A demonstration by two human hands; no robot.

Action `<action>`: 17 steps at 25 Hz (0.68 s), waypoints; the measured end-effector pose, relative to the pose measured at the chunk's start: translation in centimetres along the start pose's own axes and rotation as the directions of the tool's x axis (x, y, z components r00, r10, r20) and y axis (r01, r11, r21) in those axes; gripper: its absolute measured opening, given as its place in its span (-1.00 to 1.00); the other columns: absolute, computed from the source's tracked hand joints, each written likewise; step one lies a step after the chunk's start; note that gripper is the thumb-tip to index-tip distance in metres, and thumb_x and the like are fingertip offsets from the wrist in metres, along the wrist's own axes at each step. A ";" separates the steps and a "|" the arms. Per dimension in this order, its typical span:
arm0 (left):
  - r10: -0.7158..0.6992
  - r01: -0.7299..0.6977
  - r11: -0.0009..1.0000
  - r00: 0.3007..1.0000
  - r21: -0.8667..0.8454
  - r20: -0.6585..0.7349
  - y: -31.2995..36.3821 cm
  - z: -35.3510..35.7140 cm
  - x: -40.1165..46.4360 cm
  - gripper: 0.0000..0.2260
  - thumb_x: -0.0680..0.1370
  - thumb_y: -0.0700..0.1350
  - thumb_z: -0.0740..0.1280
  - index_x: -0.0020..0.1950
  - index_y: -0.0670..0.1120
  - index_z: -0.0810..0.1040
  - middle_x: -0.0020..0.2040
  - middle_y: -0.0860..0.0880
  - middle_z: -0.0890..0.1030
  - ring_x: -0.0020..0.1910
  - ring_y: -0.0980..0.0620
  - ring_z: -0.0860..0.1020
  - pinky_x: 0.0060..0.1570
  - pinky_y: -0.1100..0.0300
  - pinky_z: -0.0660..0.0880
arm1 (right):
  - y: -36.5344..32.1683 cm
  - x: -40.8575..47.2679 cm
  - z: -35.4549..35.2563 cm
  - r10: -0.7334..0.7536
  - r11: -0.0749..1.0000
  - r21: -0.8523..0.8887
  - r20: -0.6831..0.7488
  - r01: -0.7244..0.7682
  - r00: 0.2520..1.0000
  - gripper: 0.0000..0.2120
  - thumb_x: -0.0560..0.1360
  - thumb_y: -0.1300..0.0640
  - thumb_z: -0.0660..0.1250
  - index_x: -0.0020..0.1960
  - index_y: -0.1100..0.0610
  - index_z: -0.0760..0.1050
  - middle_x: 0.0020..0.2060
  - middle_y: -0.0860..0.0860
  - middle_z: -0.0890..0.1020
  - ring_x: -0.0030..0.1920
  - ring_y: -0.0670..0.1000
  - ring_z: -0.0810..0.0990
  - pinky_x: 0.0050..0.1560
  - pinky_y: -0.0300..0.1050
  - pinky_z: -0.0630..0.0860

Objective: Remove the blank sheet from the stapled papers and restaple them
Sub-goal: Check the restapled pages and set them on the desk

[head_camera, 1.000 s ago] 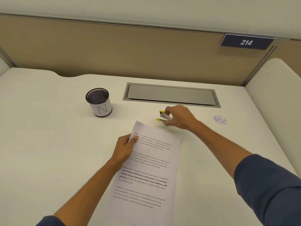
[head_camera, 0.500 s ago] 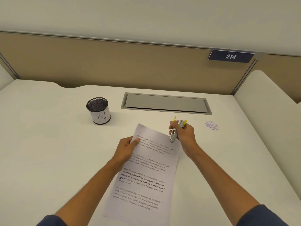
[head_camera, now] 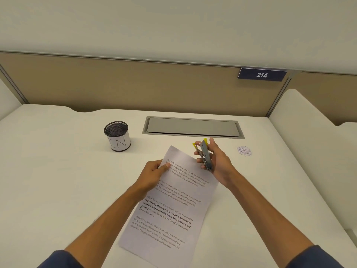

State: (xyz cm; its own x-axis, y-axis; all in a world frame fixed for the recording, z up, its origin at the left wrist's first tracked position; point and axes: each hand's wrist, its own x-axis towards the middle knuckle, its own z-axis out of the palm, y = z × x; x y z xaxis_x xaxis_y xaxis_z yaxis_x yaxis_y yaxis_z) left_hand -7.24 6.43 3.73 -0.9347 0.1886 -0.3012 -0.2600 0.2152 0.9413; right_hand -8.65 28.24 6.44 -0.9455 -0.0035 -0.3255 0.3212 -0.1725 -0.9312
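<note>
Your right hand (head_camera: 217, 163) is clamped round the stapler (head_camera: 205, 156), holding it in the air above the far right corner of the papers (head_camera: 173, 198). Your left hand (head_camera: 154, 171) grips the far left edge of the papers, thumb on top near the first printed lines.

Risk 1: misaligned sheets. The papers lie flat on the surface (head_camera: 58, 180), angled toward its far edge, and only the left hand restrains them. If that grip slackens as the stapler mouth slides on, the sheets may fan apart and be bound crooked.

Risk 2: wrong placement. The stapler sits over the right corner, clear of the page (whether it touches the paper cannot be told). Driving a staple through text, or too near the edge, would likely tear out.

Risk 3: orientation. The yellow-tipped end points away from you; confirm the mouth faces the corner before pressing.
</note>
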 end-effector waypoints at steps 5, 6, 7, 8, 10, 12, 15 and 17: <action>0.011 -0.014 0.999 0.998 0.038 0.062 0.7 0.4 -1.0 -0.75 0.65 0.00 0.21 0.07 -0.10 0.62 -0.10 -0.03 0.73 -0.19 -0.09 0.71 -0.20 0.09 0.64 | -1.2 -0.3 -0.1 -0.193 0.931 -0.296 0.096 0.213 0.976 -0.64 0.59 -0.09 0.21 0.02 0.14 0.65 -0.19 -0.04 0.68 -0.30 -0.09 0.51 -0.29 -0.24 0.39; 0.012 -0.015 0.999 0.998 0.039 0.068 0.8 0.4 -1.1 -0.75 0.65 0.00 0.21 0.07 -0.09 0.63 -0.10 -0.03 0.73 -0.19 -0.10 0.71 -0.20 0.08 0.64 | -1.5 -0.4 -0.1 -0.208 0.910 -0.340 0.120 0.237 0.971 -0.68 0.58 -0.08 0.24 -0.02 0.12 0.65 -0.26 -0.11 0.67 -0.33 -0.14 0.49 -0.31 -0.30 0.38; 0.017 -0.019 0.999 0.997 0.039 0.072 0.9 0.4 -1.2 -0.75 0.65 0.00 0.21 0.07 -0.09 0.63 -0.09 -0.03 0.73 -0.19 -0.10 0.71 -0.20 0.09 0.63 | -1.8 -0.4 -0.2 -0.212 0.891 -0.376 0.148 0.253 0.966 -0.73 0.56 -0.06 0.27 -0.06 0.09 0.65 -0.34 -0.16 0.64 -0.37 -0.18 0.46 -0.34 -0.36 0.36; 0.021 -0.024 0.999 0.997 0.038 0.075 1.0 0.4 -1.3 -0.76 0.65 0.00 0.21 0.07 -0.08 0.63 -0.09 -0.03 0.73 -0.19 -0.09 0.71 -0.20 0.09 0.63 | -2.0 -0.5 -0.2 -0.209 0.880 -0.395 0.178 0.265 0.961 -0.77 0.55 -0.05 0.30 -0.08 0.06 0.65 -0.37 -0.19 0.62 -0.39 -0.20 0.44 -0.35 -0.39 0.35; 0.026 -0.028 0.999 0.997 0.033 0.073 1.1 0.4 -1.4 -0.76 0.65 -0.01 0.21 0.08 -0.08 0.63 -0.09 -0.03 0.73 -0.19 -0.09 0.71 -0.20 0.09 0.63 | -1.9 -0.3 -0.2 -0.208 0.855 -0.427 0.237 0.294 0.949 -0.81 0.50 -0.06 0.37 -0.02 0.02 0.67 -0.23 -0.20 0.67 -0.31 -0.17 0.48 -0.24 -0.37 0.42; 0.032 -0.033 0.999 0.997 0.024 0.071 1.1 0.5 -1.5 -0.76 0.65 -0.02 0.21 0.08 -0.10 0.63 -0.10 -0.05 0.73 -0.19 -0.09 0.71 -0.20 0.09 0.64 | -1.6 0.0 -0.2 -0.241 0.783 -0.518 0.260 0.345 0.935 -0.72 0.43 -0.11 0.44 0.07 0.00 0.67 -0.03 -0.16 0.69 -0.14 -0.11 0.59 -0.04 -0.25 0.49; 0.050 -0.052 0.998 0.995 0.024 0.083 1.1 0.6 -1.6 -0.76 0.65 -0.02 0.21 0.08 -0.11 0.63 -0.10 -0.06 0.73 -0.18 -0.09 0.71 -0.18 0.08 0.64 | -1.5 0.2 -0.2 -0.293 0.659 -0.647 0.248 0.383 0.923 -0.57 0.38 -0.17 0.45 0.17 0.01 0.62 0.10 -0.11 0.66 0.05 -0.07 0.61 0.03 -0.27 0.47; 0.066 -0.069 0.997 0.994 0.037 0.088 1.1 0.7 -1.7 -0.75 0.65 -0.02 0.21 0.07 -0.11 0.63 -0.10 -0.06 0.73 -0.18 -0.09 0.71 -0.19 0.10 0.64 | -1.7 0.1 -0.1 -0.298 0.644 -0.647 0.279 0.408 0.913 -0.59 0.40 -0.14 0.46 0.17 0.03 0.63 0.11 -0.10 0.65 0.07 -0.11 0.60 0.04 -0.28 0.45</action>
State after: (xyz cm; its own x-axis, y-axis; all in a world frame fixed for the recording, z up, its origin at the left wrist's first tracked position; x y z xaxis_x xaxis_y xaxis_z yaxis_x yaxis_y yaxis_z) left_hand -5.82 7.01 5.21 -0.9250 0.2856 -0.2508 -0.1854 0.2370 0.9537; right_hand -9.32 28.63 8.01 -0.9736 -0.2269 0.0264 -0.1450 0.5245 -0.8390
